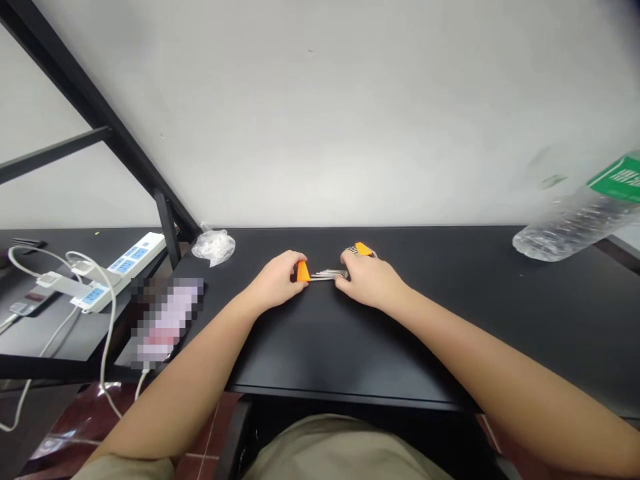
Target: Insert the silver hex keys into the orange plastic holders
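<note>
On the black desk, my left hand (277,280) pinches an orange holder (303,272) between thumb and fingers. Several thin metal rods, which look like hex keys (327,275), reach from this holder toward the right. At their bent ends is my right hand (370,277), thumb and fingers closed around them from either side. Just behind my right hand lies a second orange holder (363,249) with thin rods beside it, partly hidden by the fingers. I cannot tell whether the right hand touches it.
Crumpled clear plastic (214,247) lies at the back left, and a phone (170,320) with a cable at the left edge. A power strip (123,270) rests beyond the black metal frame (135,160). A clear bottle (565,230) with a green label lies at right.
</note>
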Demonstrator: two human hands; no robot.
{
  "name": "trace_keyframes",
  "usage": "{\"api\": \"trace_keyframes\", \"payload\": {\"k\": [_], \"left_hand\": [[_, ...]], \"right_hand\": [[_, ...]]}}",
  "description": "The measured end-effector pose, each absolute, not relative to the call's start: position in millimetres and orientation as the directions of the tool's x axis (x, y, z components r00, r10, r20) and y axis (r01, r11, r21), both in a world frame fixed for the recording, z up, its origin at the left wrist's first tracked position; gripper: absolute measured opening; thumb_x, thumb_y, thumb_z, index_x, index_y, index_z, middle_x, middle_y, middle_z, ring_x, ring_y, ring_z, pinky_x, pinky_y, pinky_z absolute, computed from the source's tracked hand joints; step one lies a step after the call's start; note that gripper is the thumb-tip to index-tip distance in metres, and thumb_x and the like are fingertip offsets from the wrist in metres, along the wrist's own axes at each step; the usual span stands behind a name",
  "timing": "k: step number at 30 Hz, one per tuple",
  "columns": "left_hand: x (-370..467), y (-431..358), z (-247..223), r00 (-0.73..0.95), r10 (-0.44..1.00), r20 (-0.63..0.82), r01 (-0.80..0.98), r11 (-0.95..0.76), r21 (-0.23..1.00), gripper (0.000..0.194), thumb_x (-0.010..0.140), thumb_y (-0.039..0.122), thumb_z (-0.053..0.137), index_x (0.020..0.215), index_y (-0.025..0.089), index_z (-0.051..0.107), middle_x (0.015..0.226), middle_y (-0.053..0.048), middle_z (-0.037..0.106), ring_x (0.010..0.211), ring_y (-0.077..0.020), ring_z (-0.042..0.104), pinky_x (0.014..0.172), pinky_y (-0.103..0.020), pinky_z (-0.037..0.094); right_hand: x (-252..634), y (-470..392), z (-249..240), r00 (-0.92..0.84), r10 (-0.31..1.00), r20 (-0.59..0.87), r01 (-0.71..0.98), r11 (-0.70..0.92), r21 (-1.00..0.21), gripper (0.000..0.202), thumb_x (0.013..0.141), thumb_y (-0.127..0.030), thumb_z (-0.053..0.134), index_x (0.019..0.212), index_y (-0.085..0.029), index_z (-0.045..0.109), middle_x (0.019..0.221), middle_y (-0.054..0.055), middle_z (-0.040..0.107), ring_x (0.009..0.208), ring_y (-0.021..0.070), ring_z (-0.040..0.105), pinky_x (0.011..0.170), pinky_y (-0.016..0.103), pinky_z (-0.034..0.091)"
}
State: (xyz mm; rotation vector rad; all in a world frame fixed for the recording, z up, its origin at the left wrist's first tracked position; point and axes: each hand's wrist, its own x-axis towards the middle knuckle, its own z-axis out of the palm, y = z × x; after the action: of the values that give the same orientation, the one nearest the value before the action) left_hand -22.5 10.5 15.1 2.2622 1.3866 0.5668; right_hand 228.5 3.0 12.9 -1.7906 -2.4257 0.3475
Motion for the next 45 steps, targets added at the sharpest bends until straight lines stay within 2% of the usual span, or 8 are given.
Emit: {"api": "trace_keyframes", "payload": {"k": [6, 13, 17, 22, 29, 40, 43, 45], "left_hand": [[-28, 11, 18, 0.398, 0.914, 0.079, 0.746, -0.373, 0.552, 0.044, 0.079, 0.023, 0.072, 0.121, 0.022, 0.062, 0.107, -0.007, 0.066, 0.092, -0.023, 0.064, 0.08, -0.034, 0.052], [-29, 14, 13, 0.361, 0.929, 0.076, 0.741, -0.336, 0.582, 0.041, 0.08, 0.025, 0.072, 0.119, 0.023, 0.059, 0.096, -0.003, 0.066, 0.082, -0.0195, 0.062, 0.071, -0.031, 0.048], [-29, 16, 11, 0.362, 0.931, 0.045, 0.735, -0.315, 0.6, 0.042, 0.081, 0.026, 0.073, 0.12, 0.024, 0.058, 0.088, 0.0, 0.064, 0.078, -0.0178, 0.062, 0.068, -0.03, 0.046], [-27, 13, 13, 0.355, 0.935, 0.019, 0.689, -0.275, 0.671, 0.046, 0.079, 0.029, 0.076, 0.121, 0.024, 0.057, 0.082, 0.002, 0.062, 0.072, -0.0158, 0.06, 0.065, -0.029, 0.046], [-23, 9, 17, 0.358, 0.933, 0.044, 0.632, -0.277, 0.724, 0.045, 0.079, 0.031, 0.077, 0.12, 0.024, 0.056, 0.082, 0.003, 0.062, 0.071, -0.0143, 0.059, 0.065, -0.028, 0.047], [-22, 5, 18, 0.386, 0.921, 0.058, 0.593, -0.296, 0.749, 0.049, 0.078, 0.032, 0.079, 0.121, 0.024, 0.056, 0.085, 0.002, 0.062, 0.074, -0.0143, 0.059, 0.068, -0.028, 0.05], [-18, 3, 16, 0.405, 0.913, 0.055, 0.59, -0.307, 0.747, 0.05, 0.079, 0.034, 0.079, 0.122, 0.023, 0.056, 0.085, 0.002, 0.062, 0.074, -0.0147, 0.059, 0.069, -0.029, 0.051], [-16, 2, 15, 0.429, 0.901, 0.061, 0.574, -0.324, 0.752, 0.049, 0.08, 0.036, 0.078, 0.122, 0.023, 0.056, 0.087, 0.001, 0.063, 0.075, -0.015, 0.06, 0.07, -0.03, 0.052]], "right_hand": [[238, 1, 7, -0.567, 0.817, 0.109, 0.787, 0.576, -0.221, 0.018, 0.099, -0.032, 0.052, 0.103, -0.023, 0.067, 0.104, 0.007, 0.065, 0.079, 0.0178, 0.061, 0.067, 0.031, 0.041], [223, -9, 7, -0.522, 0.852, 0.029, 0.839, 0.52, -0.16, 0.004, 0.085, -0.017, 0.06, 0.082, -0.019, 0.061, 0.089, 0.007, 0.064, 0.063, 0.0158, 0.053, 0.053, 0.031, 0.031], [234, -6, 15, -0.553, 0.831, 0.056, 0.773, 0.537, -0.338, 0.008, 0.085, -0.014, 0.059, 0.081, -0.021, 0.057, 0.083, 0.004, 0.065, 0.07, 0.0171, 0.056, 0.059, 0.029, 0.035], [247, 3, 23, -0.552, 0.804, 0.22, 0.613, 0.57, -0.547, 0.01, 0.095, -0.021, 0.054, 0.088, -0.023, 0.061, 0.085, 0.003, 0.067, 0.081, 0.018, 0.058, 0.075, 0.031, 0.043], [243, 2, 18, -0.539, 0.792, 0.287, 0.546, 0.588, -0.597, 0.014, 0.098, -0.024, 0.053, 0.091, -0.023, 0.066, 0.093, 0.005, 0.068, 0.083, 0.0186, 0.059, 0.076, 0.032, 0.044], [245, 1, 24, -0.511, 0.817, 0.268, 0.524, 0.543, -0.657, 0.019, 0.098, -0.03, 0.055, 0.087, -0.022, 0.069, 0.085, 0.004, 0.069, 0.08, 0.0188, 0.06, 0.082, 0.037, 0.046], [232, -4, 17, -0.486, 0.856, 0.178, 0.442, 0.416, -0.795, 0.019, 0.096, -0.036, 0.058, 0.093, -0.021, 0.069, 0.084, 0.005, 0.069, 0.074, 0.0183, 0.063, 0.074, 0.036, 0.05], [221, -8, 10, -0.45, 0.892, 0.039, 0.3, 0.192, -0.934, 0.022, 0.096, -0.041, 0.059, 0.103, -0.021, 0.065, 0.077, 0.003, 0.066, 0.064, 0.0173, 0.063, 0.064, 0.035, 0.053]]}}
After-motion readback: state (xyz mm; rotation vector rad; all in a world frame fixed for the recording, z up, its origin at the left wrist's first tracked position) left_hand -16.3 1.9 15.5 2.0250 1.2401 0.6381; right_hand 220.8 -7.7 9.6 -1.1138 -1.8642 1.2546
